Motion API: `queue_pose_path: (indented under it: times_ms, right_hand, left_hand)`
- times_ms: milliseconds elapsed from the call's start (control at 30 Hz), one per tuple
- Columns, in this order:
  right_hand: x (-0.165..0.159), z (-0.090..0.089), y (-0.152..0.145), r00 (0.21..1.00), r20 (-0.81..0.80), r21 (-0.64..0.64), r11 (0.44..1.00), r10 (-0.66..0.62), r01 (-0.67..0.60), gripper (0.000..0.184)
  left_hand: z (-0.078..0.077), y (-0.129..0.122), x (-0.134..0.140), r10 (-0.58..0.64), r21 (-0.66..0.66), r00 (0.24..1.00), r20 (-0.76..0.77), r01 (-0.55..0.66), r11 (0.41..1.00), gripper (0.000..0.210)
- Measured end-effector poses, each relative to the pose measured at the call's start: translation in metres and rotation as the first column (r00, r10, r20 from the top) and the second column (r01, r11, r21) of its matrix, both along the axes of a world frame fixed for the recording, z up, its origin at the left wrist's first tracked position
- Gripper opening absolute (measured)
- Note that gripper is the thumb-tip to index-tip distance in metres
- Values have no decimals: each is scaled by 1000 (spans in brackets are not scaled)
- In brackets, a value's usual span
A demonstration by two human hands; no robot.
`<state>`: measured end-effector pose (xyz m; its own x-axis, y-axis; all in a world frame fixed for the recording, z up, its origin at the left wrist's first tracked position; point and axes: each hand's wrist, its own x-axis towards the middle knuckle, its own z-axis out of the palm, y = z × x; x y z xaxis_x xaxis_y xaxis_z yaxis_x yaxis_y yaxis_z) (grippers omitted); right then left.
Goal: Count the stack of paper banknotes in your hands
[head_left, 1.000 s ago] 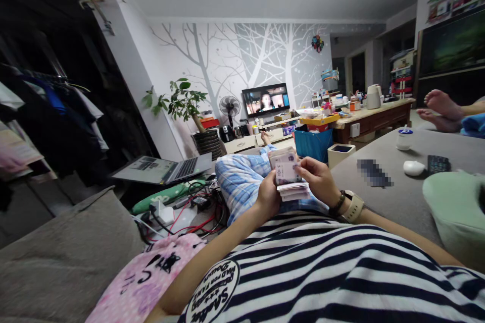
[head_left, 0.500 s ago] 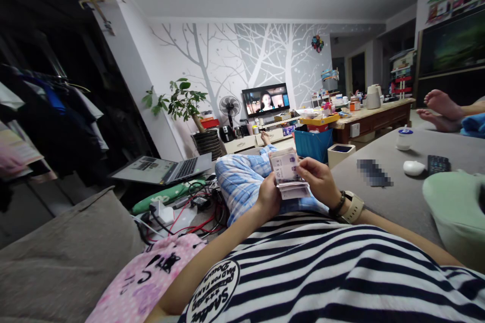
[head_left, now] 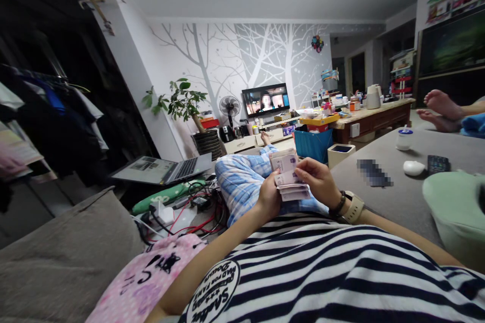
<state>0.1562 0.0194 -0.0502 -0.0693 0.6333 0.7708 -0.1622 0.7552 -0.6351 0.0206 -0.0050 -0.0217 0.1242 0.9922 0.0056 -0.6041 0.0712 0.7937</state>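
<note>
A stack of pale purple banknotes (head_left: 287,163) is held above my lap, its notes bent over near the middle. My left hand (head_left: 270,196) is closed around the lower left side of the stack, thumb on top. At the right edge, my right hand (head_left: 317,179) pinches a note between thumb and fingers. Several note ends (head_left: 294,193) fan out below, towards my striped shirt. Beneath the hands are my crossed legs in blue checked trousers (head_left: 238,176). A watch (head_left: 354,208) and a dark bracelet are on my right wrist.
To the left an open laptop (head_left: 162,169) stands beside tangled cables (head_left: 206,212) and a pink dotted cloth (head_left: 151,277). On the grey sofa at right lie a blurred-out phone (head_left: 374,173), a white mouse (head_left: 414,167) and a remote (head_left: 438,164). Another person's bare feet (head_left: 441,111) show at far right.
The notes' upper faces have shifted, with a note folded further down towards me and more ends showing below. My right hand has moved slightly; my left stays in place.
</note>
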Motion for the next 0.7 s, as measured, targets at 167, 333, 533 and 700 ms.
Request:
queue_pose_path:
  times_ms: [167,333,533,700]
  right_hand:
    - [0,1,-1,999,-9,-20,999,39,-39,36]
    - [-1,4,-4,998,-13,-21,998,59,-59,37]
    - [-1,4,-4,1000,-28,0,1000,-14,14,34]
    - [-1,4,-3,998,-36,-10,998,-57,57,35]
  left_hand:
    - [-2,1,-1,40,-35,997,71,-38,999,28]
    - [-3,0,-2,92,-28,995,35,-91,995,27]
    - [-4,0,-2,93,-11,995,26,-93,996,29]
    - [-7,3,-4,86,-2,996,-21,-86,996,32]
